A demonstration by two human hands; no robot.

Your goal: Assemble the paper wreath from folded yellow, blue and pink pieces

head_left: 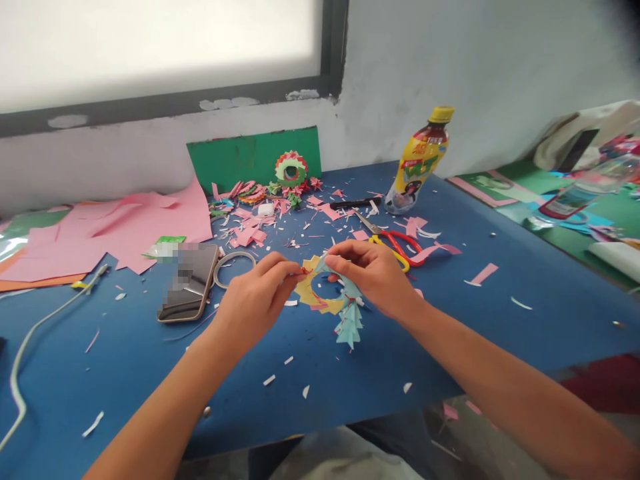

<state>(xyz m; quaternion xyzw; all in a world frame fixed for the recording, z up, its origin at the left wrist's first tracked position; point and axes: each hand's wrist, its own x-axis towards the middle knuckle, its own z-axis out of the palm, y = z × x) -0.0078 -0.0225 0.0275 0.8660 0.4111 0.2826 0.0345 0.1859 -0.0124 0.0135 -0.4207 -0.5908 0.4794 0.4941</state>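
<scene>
A folded-paper ring (331,305), yellow on the left and light blue on the right, is held up just above the blue table. From its right side hangs a light-blue folded-paper tail (349,327) with a bit of red at its top. My left hand (263,287) is pinched at the ring's yellow left edge, on what looks like a red string (305,270). With thumb and fingers closed, my right hand (375,272) grips the ring's light-blue upper right part. The fingertips hide some of that part.
Behind my right hand lie red-and-yellow scissors (400,250) and a black pen-like tool (356,203). A yellow-labelled bottle (419,160) stands beyond. Leftward are a tape roll (217,273), phone (193,283), white cable (47,327) and pink sheets (120,230). Paper scraps (250,233) litter the table (350,393).
</scene>
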